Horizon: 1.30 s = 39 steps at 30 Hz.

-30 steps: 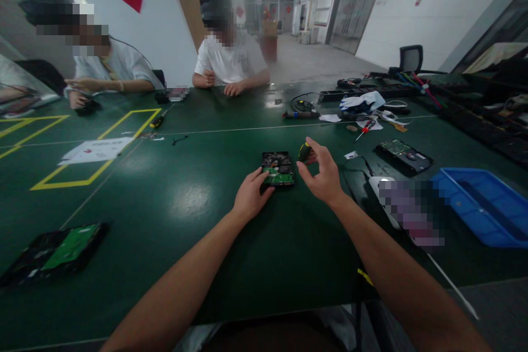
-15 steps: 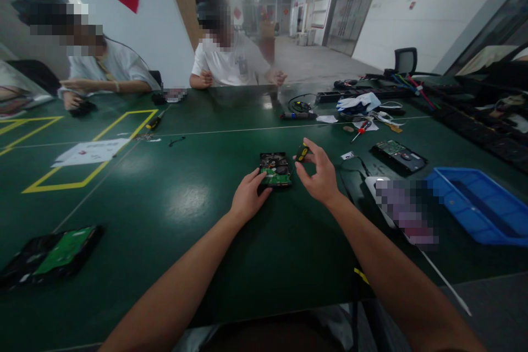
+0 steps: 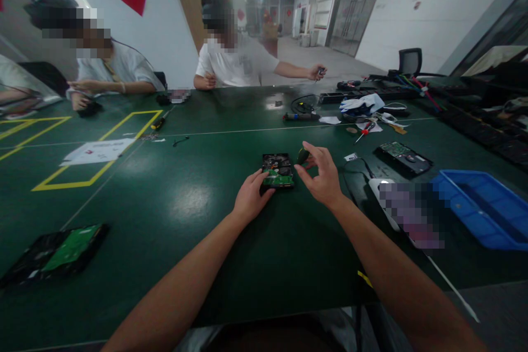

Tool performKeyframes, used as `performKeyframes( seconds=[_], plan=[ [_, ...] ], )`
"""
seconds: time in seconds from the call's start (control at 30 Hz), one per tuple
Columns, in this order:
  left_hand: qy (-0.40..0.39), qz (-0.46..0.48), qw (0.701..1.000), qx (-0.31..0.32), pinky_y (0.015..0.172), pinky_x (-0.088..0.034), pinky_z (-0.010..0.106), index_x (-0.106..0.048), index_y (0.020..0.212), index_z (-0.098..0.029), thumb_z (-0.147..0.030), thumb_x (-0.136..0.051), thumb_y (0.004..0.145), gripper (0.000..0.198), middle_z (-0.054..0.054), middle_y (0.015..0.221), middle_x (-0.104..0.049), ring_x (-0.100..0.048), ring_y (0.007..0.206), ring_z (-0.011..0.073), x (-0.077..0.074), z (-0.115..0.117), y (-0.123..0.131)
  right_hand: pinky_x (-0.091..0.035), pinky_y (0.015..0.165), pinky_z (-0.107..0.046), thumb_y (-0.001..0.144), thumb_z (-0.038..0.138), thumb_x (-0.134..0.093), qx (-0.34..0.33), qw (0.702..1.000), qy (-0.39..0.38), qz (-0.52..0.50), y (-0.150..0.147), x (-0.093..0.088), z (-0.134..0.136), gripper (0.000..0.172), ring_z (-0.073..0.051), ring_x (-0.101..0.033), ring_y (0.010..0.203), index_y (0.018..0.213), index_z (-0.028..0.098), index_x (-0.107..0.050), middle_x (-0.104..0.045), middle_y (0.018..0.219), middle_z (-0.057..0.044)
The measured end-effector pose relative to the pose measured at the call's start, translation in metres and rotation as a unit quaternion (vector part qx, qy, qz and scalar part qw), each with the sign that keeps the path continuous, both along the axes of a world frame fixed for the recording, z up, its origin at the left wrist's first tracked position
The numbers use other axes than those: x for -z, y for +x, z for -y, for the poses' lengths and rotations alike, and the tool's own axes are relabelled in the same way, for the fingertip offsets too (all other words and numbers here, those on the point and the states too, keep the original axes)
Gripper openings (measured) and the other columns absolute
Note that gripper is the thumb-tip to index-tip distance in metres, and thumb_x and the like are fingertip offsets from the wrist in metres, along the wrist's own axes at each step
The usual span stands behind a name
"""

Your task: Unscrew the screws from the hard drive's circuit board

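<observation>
A hard drive point(image 3: 278, 163) with a green circuit board lies on the table in front of me. My left hand point(image 3: 250, 193) grips its near left corner, fingers over the board and thumb at the near edge. Just right of the drive, my right hand point(image 3: 320, 171) pinches the dark handle of a screwdriver point(image 3: 303, 155) between thumb and fingers. The handle stands tilted; its shaft and tip are too faint to make out, so contact with the drive cannot be told.
Another hard drive point(image 3: 403, 158) and a blue tray point(image 3: 487, 209) lie to the right, by a blurred white-edged device point(image 3: 385, 206). A third drive point(image 3: 55, 253) is at front left. Gloves point(image 3: 362, 103) and a red screwdriver point(image 3: 364, 131) lie farther back. Two co-workers sit opposite.
The screwdriver handle has turned in my right fingers, its yellow marking less visible. My left hand stays on the drive. The co-worker opposite has stretched an arm out to the right, holding something small.
</observation>
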State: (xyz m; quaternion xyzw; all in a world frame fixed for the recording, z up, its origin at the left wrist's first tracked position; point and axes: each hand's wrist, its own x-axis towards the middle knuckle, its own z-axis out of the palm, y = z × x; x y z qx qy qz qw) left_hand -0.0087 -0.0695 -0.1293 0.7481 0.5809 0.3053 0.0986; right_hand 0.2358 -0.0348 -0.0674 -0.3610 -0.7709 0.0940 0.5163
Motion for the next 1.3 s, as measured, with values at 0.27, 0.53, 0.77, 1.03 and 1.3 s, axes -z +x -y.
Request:
performKeyframes(
  seconds=[0.27, 0.53, 0.77, 1.03, 1.3],
  plan=[
    [-0.008, 0.004, 1.0, -0.008, 0.118, -0.045, 0.048, -0.055, 0.144, -0.018, -0.038, -0.07, 0.092, 0.057, 0.016, 0.152, -0.055, -0.051, 0.142, 0.0297, -0.001, 0.0, 0.0, -0.064, 0.092, -0.05, 0.095, 0.021, -0.061, -0.015, 1.0, -0.004, 0.001, 0.001, -0.003, 0.001, 0.068, -0.026, -0.065, 0.108, 0.156, 0.041, -0.039, -0.053, 0.138, -0.008],
    [-0.008, -0.014, 1.0, -0.012, 0.119, -0.044, 0.048, -0.056, 0.146, -0.019, -0.04, -0.069, 0.093, 0.058, 0.015, 0.154, -0.053, -0.051, 0.143, 0.0302, 0.001, 0.0, -0.001, -0.064, 0.087, -0.05, 0.093, 0.026, -0.067, 0.012, 1.0, 0.017, 0.015, 0.002, -0.001, -0.002, 0.063, -0.027, -0.068, 0.102, 0.151, 0.037, -0.046, -0.061, 0.132, -0.008],
    [-0.003, -0.068, 0.998, -0.006, 0.122, -0.04, 0.048, -0.055, 0.147, -0.013, -0.041, -0.065, 0.096, 0.059, 0.018, 0.15, -0.058, -0.053, 0.141, 0.0313, -0.002, 0.001, 0.001, -0.064, 0.09, -0.048, 0.095, 0.028, -0.064, 0.013, 1.0, -0.006, 0.005, 0.0, 0.006, -0.002, 0.062, -0.026, -0.072, 0.101, 0.153, 0.035, -0.042, -0.065, 0.137, -0.007],
    [-0.005, -0.108, 0.994, -0.007, 0.121, -0.041, 0.045, -0.057, 0.145, -0.01, -0.041, -0.062, 0.099, 0.056, 0.019, 0.148, -0.059, -0.057, 0.138, 0.0306, -0.009, 0.003, 0.004, -0.065, 0.089, -0.048, 0.095, 0.03, -0.065, 0.02, 1.0, 0.0, -0.015, -0.003, 0.008, -0.004, 0.061, -0.028, -0.072, 0.106, 0.152, 0.036, -0.043, -0.059, 0.146, -0.007],
    [-0.003, -0.127, 0.992, -0.025, 0.117, -0.046, 0.044, -0.059, 0.142, -0.011, -0.042, -0.061, 0.099, 0.053, 0.018, 0.146, -0.061, -0.059, 0.135, 0.0313, -0.011, 0.007, 0.007, -0.066, 0.088, -0.047, 0.095, 0.031, -0.066, 0.021, 0.999, 0.001, -0.026, -0.001, 0.012, -0.007, 0.061, -0.026, -0.073, 0.102, 0.151, 0.036, -0.043, -0.062, 0.142, -0.007]
  ],
)
